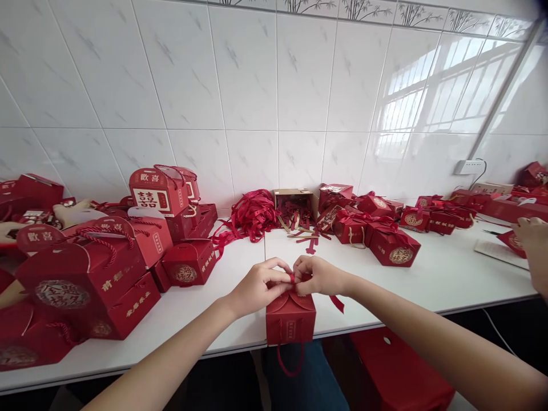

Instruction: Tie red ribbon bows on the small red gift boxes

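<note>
A small red gift box (291, 322) stands upright at the table's front edge, its curved top flaps folded together and a red cord handle (291, 371) hanging down its front. Over the flaps, my left hand (259, 288) pinches a red ribbon (293, 279) between thumb and fingers. Touching it from the other side, my right hand (319, 275) has its fingers curled closed on the same ribbon. One loose ribbon end (337, 304) trails to the right of the box. The exact crossing of the ribbon is partly hidden by my fingertips.
Stacked red boxes (89, 279) crowd the left side. Behind lie a heap of red ribbons (254, 216) and an open cardboard box (295, 197) of paper strips. Ribboned boxes (394, 242) stand back right. Other people's hands (533, 240) show at both edges.
</note>
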Tool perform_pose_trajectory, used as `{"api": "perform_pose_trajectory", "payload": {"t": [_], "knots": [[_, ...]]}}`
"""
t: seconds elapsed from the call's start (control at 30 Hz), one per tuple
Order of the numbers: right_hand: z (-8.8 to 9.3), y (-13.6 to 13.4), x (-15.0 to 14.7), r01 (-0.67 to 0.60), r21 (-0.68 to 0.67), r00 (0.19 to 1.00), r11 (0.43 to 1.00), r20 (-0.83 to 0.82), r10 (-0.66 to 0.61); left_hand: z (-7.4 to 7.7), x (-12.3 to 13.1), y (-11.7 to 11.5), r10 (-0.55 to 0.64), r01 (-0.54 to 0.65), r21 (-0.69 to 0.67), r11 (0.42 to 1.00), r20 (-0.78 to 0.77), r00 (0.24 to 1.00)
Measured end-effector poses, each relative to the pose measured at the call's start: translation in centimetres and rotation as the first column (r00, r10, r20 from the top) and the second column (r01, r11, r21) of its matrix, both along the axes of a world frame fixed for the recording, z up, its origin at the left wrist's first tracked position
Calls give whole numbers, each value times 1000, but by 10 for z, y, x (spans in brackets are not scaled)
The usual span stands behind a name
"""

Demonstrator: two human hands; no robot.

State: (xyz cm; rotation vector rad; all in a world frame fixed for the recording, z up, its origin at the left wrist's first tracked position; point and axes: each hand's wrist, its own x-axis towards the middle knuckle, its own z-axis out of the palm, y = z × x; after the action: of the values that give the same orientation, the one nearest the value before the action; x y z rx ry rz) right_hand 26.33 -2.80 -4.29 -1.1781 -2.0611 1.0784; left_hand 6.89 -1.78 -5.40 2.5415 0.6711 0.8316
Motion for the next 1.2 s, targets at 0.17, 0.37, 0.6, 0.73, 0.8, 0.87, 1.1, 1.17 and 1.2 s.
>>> {"api": "perform_pose_trajectory", "payload": {"t": [0.17, 0.37, 0.6, 0.73, 0.8, 0.87, 1.1, 1.17, 1.2], "knots": [[2, 6, 12, -15, 73, 995, 997, 100, 8, 4, -12, 2, 153, -152, 49, 987, -9, 988], [-6, 5, 24, 52, 253, 990, 966, 113, -83, 12, -33, -6, 243, -243, 12, 970, -130, 961], [-14, -2, 9, 103, 517, 963, 850, 163, -216, 5, -20, -6, 109, -130, -293, 947, -85, 990], [-14, -13, 8, 14, 671, 886, 741, 335, -320, 2, -23, 4, 295, -289, 64, 955, -170, 940], [-13, -18, 7, -9, 686, 864, 727, 371, -340, 2, -25, 5, 358, -326, 187, 927, -168, 919], [-12, -21, 7, 3, 676, 861, 737, 373, -346, 2, -27, 6, 318, -302, 129, 945, -133, 939], [-8, -25, 10, -11, 609, 890, 793, 367, -270, 2, -40, 10, 265, -255, 93, 963, -124, 956], [-7, -27, 11, -30, 605, 901, 796, 362, -240, 0, -44, 10, 280, -262, 129, 956, -149, 948], [-7, -28, 12, -46, 598, 911, 800, 353, -212, -1, -46, 9, 269, -252, 121, 960, -146, 952]]}}
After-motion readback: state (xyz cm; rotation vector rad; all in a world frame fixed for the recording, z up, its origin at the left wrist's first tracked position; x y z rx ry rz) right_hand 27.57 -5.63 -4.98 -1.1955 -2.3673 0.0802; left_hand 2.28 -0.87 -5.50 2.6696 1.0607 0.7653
